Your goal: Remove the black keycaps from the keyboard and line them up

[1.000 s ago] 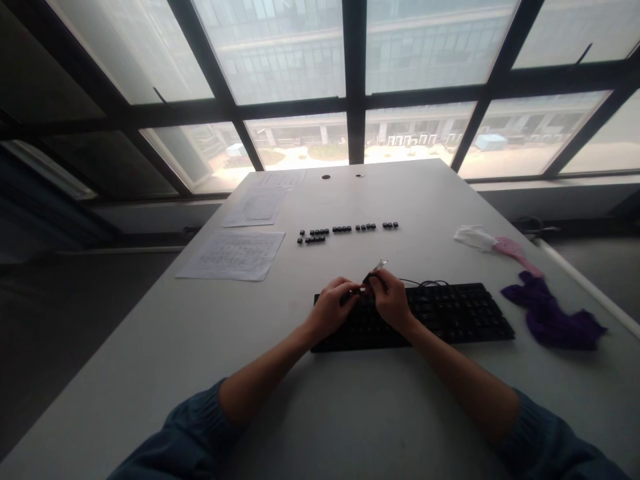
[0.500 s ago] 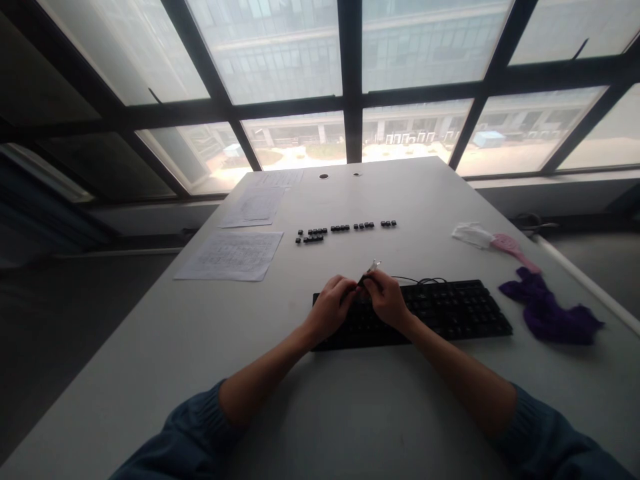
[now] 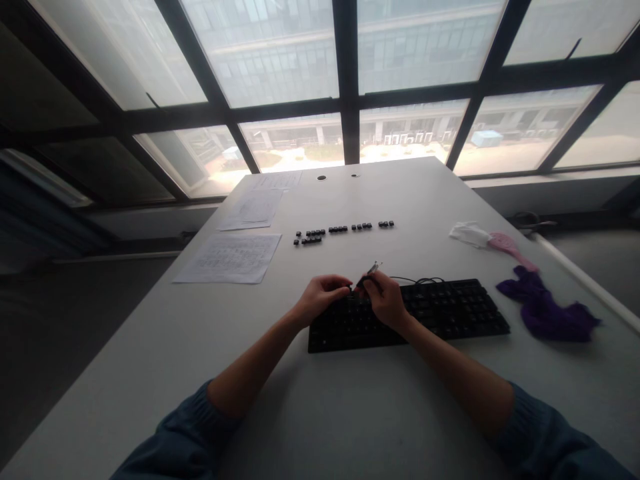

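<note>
Both my hands are over the left half of a black keyboard [image 3: 453,310]. My left hand [image 3: 320,297] is closed, thumb and index finger pinching a small dark keycap [image 3: 351,289]. Just to its right, my right hand [image 3: 387,300] is wrapped round a keycap puller [image 3: 373,267], a small tool with a dark body and shiny metal wires pointing up and away from me. My fingers hide most of its body. Beyond the keyboard, several loose black keycaps [image 3: 338,229] are lined up in short groups, with a shorter second row at the left.
Printed papers [image 3: 227,259] lie along the left side of the white table [image 3: 200,373]. On the right are a pink brush-like object [image 3: 505,243], a white crumpled piece [image 3: 470,233] and a purple cloth [image 3: 555,310]. The keyboard's cable [image 3: 425,280] coils behind it. Windows rise beyond.
My left hand has drawn slightly left, away from the puller, with the keycap between its fingertips. My right hand stays nearly in place. The view has shifted a little.
</note>
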`<state>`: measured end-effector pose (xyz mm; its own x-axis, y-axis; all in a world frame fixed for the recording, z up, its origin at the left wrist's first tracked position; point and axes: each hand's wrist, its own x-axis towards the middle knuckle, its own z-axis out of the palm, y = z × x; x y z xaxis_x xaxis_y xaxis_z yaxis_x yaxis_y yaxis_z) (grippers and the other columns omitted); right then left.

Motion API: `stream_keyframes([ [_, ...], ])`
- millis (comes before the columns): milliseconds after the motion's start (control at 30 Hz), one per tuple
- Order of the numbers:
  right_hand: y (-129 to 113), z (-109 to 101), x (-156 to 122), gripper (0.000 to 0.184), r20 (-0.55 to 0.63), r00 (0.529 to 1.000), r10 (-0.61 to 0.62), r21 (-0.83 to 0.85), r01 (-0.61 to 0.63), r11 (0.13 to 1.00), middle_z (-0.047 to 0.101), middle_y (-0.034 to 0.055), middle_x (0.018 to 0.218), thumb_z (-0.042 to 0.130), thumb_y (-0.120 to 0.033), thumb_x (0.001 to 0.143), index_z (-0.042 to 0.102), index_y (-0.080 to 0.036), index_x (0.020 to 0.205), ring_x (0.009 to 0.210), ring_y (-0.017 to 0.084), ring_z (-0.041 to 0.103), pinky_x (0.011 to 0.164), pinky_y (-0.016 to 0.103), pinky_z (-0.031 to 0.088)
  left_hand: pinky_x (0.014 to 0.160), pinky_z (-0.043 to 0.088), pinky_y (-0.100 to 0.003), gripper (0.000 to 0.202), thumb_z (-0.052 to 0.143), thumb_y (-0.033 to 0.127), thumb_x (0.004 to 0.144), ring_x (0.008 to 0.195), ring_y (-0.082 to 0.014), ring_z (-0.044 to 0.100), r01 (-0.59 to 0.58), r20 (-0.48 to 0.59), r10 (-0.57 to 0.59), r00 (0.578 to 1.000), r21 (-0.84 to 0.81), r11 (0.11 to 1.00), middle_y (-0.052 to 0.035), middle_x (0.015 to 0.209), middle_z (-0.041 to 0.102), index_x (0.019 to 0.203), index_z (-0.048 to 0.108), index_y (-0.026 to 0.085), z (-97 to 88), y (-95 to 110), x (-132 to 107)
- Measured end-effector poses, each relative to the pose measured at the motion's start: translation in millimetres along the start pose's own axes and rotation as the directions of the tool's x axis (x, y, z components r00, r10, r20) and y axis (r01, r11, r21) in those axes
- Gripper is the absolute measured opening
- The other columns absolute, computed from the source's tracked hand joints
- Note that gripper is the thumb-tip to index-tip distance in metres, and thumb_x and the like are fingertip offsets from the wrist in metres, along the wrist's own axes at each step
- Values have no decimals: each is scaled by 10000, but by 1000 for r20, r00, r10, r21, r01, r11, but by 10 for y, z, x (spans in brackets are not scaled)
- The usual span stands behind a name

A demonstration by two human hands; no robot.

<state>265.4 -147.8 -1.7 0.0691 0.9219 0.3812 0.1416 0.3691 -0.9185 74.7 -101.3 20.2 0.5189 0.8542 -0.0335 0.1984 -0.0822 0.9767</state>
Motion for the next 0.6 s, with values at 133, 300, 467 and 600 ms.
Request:
stream_keyframes([
  [133,24,16,1,182,7,1000,15,47,-15,999,697,34,734,514,-349,944,591,-208,860,618,172,660,608,292,534,816,566,-350,363,766,379,767,897,-217,701,-11,-100,7,995,-39,999,-83,953,747,1053,714,162,-130,-66,121],
  [300,70,35,5,174,11,1000,27,97,-27,995,681,32,722,524,-347,942,596,-204,876,632,179,676,599,291,541,862,561,-371,273,772,310,748,870,-201,697,-153,-346,210,915,185,971,-83,959,731,959,720,144,-476,-181,607],
  [467,54,32,5,162,19,999,28,83,-30,996,673,26,719,527,-332,944,604,-206,879,645,179,685,606,286,546,856,515,-351,196,707,213,798,835,-183,643,-173,-352,430,831,571,803,-81,1014,698,986,731,164,-743,-281,1153],
  [600,39,28,8,163,26,999,42,65,-43,997,690,31,731,520,-322,949,615,-205,886,638,176,684,615,285,551,953,370,-415,205,708,196,813,1024,-262,566,-75,-306,484,820,781,620,-88,1019,716,1018,723,196,-818,-364,1364],
])
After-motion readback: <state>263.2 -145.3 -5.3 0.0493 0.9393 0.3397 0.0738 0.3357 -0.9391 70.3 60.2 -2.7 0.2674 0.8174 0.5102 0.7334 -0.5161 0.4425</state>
